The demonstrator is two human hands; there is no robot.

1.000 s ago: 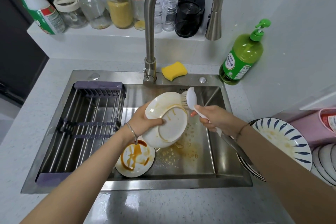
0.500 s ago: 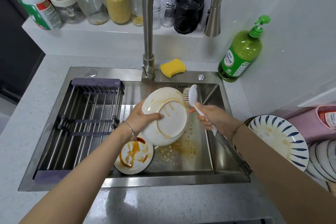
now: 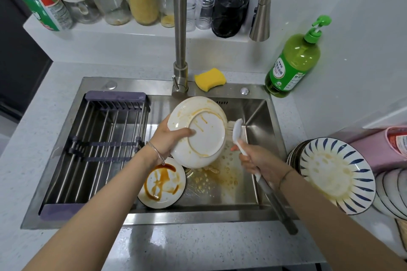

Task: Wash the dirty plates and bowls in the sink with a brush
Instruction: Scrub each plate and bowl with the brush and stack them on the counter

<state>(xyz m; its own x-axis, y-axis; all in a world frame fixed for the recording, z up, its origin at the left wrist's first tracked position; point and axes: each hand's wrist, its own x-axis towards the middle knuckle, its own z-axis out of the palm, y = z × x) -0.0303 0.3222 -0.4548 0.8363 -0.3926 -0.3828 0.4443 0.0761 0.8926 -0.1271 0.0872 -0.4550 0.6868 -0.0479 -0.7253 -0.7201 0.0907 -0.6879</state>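
My left hand (image 3: 168,138) grips a white plate (image 3: 203,138) tilted on edge over the steel sink (image 3: 253,112), its sauce-streaked underside facing me. My right hand (image 3: 256,159) holds a white dish brush (image 3: 236,131) by its handle; the bristles touch the plate's right rim. A second white plate (image 3: 163,185) smeared with brown sauce lies on the sink floor beneath my left wrist. Orange sauce spots cover the sink bottom below the held plate.
A purple-ended drying rack (image 3: 103,143) fills the sink's left half. The faucet (image 3: 182,28) arches above. A yellow sponge (image 3: 210,79) and green soap bottle (image 3: 295,59) stand behind. A stack of dirty blue-striped plates (image 3: 334,171) sits at the right; jars line the back shelf.
The brush head has slid down along the plate's right rim, from its upper edge to mid-height. The plate has stayed in my left hand, turned slightly.
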